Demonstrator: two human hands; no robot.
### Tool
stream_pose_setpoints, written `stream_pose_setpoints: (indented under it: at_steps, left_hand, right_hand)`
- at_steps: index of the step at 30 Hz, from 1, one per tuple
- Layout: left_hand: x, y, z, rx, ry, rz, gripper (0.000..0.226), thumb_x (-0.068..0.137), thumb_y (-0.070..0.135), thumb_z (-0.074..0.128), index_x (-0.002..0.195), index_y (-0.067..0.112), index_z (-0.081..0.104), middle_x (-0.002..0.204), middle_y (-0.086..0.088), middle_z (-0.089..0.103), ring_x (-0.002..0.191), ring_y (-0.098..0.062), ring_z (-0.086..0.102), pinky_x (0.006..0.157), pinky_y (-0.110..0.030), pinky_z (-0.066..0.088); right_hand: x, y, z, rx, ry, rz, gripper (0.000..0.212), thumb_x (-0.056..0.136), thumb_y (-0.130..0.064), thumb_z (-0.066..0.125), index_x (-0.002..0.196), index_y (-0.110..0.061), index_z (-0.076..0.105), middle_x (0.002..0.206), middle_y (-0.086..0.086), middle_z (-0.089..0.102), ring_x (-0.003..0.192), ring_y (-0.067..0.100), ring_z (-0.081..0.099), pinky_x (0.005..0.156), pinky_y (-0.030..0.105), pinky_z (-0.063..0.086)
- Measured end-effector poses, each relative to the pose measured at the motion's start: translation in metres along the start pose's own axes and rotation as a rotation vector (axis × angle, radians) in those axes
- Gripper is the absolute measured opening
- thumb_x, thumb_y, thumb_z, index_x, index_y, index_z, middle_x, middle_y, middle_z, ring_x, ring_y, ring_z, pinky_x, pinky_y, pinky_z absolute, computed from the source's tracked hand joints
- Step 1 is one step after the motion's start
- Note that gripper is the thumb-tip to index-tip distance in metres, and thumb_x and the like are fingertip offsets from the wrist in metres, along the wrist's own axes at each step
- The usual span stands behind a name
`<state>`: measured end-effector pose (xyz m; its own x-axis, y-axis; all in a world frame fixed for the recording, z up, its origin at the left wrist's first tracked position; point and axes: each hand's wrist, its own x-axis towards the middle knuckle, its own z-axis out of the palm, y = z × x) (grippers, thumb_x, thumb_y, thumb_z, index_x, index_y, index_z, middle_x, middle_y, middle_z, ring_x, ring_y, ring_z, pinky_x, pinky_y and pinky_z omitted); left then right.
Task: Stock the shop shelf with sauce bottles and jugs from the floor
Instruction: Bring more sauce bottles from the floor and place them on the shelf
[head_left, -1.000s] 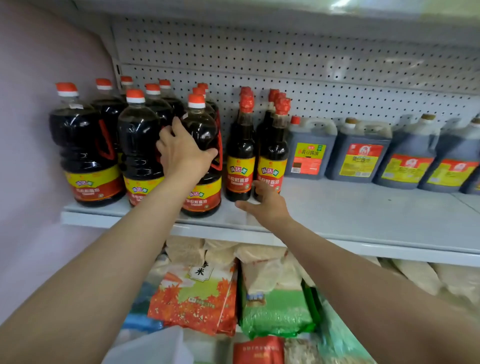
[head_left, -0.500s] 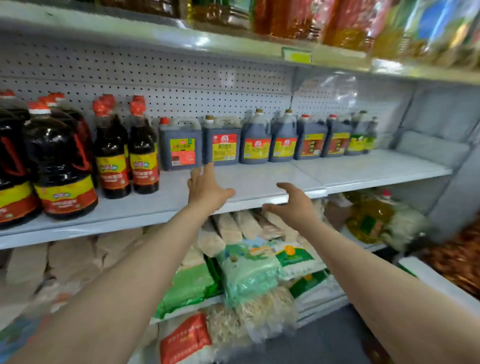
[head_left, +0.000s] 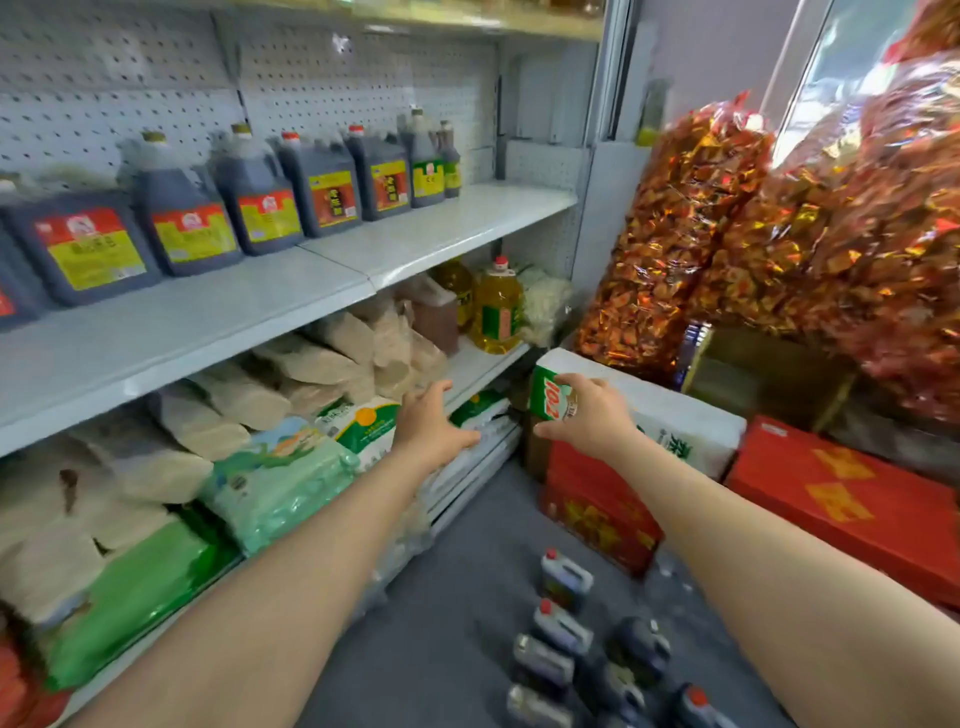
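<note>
A row of dark sauce jugs (head_left: 192, 228) with red and yellow labels stands along the back of the white shelf (head_left: 291, 306), and the front of that shelf is bare, as is its far right end. More stock waits on the grey floor (head_left: 457, 613): a cluster of small dark jugs and bottles (head_left: 576, 644) sits in the lower middle of the view, blurred, so their number is hard to tell. By my reading the job is partly done, with shelf room to spare and a good batch left to lift.

The person's left hand (head_left: 434, 428) reaches out in front of the bagged goods on the lower shelves, fingers spread and holding nothing. The right hand (head_left: 587, 415) hangs in front of a white and green pack (head_left: 675, 421) resting on red cartons (head_left: 597, 504), fingers loosely spread, also empty; whether it touches the pack I cannot tell. Both hands are well above the floor stock.
</note>
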<state>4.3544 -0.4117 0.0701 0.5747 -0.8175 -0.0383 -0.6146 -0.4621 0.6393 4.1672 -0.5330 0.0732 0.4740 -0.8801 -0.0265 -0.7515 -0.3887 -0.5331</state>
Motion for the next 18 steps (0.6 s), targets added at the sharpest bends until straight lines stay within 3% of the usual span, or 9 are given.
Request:
stream_pose_setpoints:
  at_steps: [6,10,14,18]
  left_hand:
    - [0.024,0.021,0.082,0.057,-0.201,0.061,0.089,0.074,0.035,0.082,0.149,0.027,0.036,0.148,-0.01,0.034,0.13,-0.031,0.044,0.107,-0.041,0.042]
    - [0.052,0.024,0.125,0.075,-0.312,0.119,0.087,0.078,0.035,0.082,0.15,0.025,0.035,0.15,-0.009,0.034,0.135,-0.029,0.041,0.108,-0.039,0.039]
    - [0.081,0.017,0.163,0.072,-0.434,0.137,0.084,0.082,0.037,0.079,0.151,0.025,0.032,0.15,-0.008,0.031,0.131,-0.029,0.044,0.099,-0.043,0.048]
    - [0.108,-0.006,0.199,0.111,-0.537,0.124,0.081,0.083,0.04,0.077,0.15,0.028,0.033,0.151,-0.008,0.031,0.133,-0.031,0.042,0.104,-0.045,0.045]
  right_hand:
    - [-0.01,0.077,0.011,0.017,-0.001,0.222,0.088,0.069,-0.056,0.083,0.145,-0.033,0.044,0.147,0.013,0.044,0.138,0.035,0.035,0.111,0.048,0.039]
    - [-0.005,0.109,0.022,0.019,-0.011,0.336,0.089,0.071,-0.055,0.083,0.147,-0.03,0.042,0.15,0.012,0.041,0.14,0.034,0.033,0.112,0.046,0.037]
    - [0.013,0.138,0.042,0.028,-0.055,0.451,0.088,0.076,-0.052,0.081,0.149,-0.029,0.039,0.149,0.012,0.04,0.138,0.034,0.035,0.104,0.042,0.041]
    - [0.026,0.163,0.079,0.1,-0.106,0.574,0.084,0.08,-0.05,0.079,0.149,-0.026,0.039,0.15,0.01,0.039,0.139,0.033,0.036,0.105,0.044,0.042]
